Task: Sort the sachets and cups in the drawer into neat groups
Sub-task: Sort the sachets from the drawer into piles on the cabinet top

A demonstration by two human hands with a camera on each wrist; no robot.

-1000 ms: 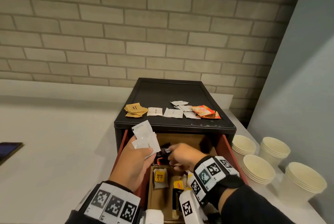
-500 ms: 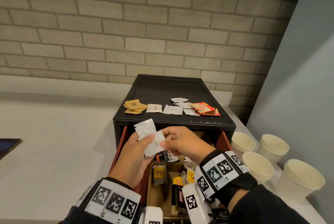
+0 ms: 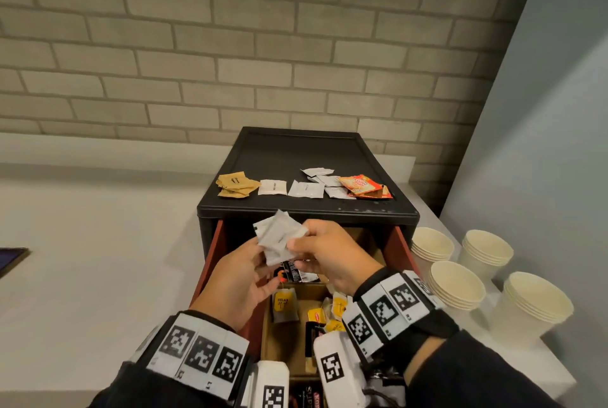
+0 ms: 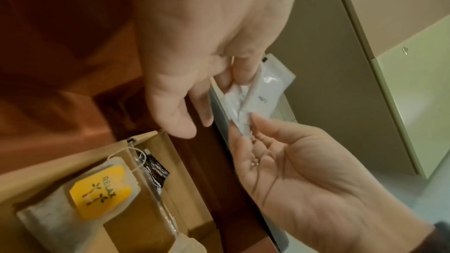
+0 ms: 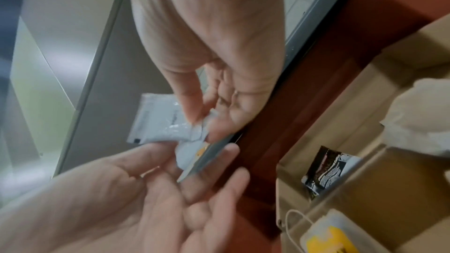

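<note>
Pinching a small bunch of white sachets (image 3: 279, 240) above the open drawer (image 3: 286, 335), the right hand (image 3: 332, 256) grips them between thumb and fingertips. Left hand (image 3: 240, 279) sits just below and beside, palm up, fingers loosely spread; its fingertips reach the lower edge of the bunch, but whether it grips cannot be told. Left wrist view: two or three sachets (image 4: 258, 91) overlapped, right thumb on top. Right wrist view: same bunch (image 5: 165, 120), left palm (image 5: 136, 189) open underneath.

In the drawer, inside a cardboard divider: a tea bag with yellow tag (image 3: 283, 304) reading "RELAX", a black sachet (image 3: 294, 272) lying just behind it under the hands, more yellow-tagged tea bags (image 3: 335, 309) to the right, partly hidden by the right wrist.

On the black top of the cabinet (image 3: 296, 151), a row near the front edge: brown sachets (image 3: 237, 184) piled at left, then a single white sachet (image 3: 272, 187), another white one (image 3: 306, 190), a loose heap of white ones (image 3: 325, 179), and orange sachets (image 3: 363, 185) at right.

On the counter right of the cabinet: four stacks of paper cups (image 3: 457, 282), upright, standing close together.

Dark flat object (image 3: 11, 259) at the left edge, cut off by the frame.
</note>
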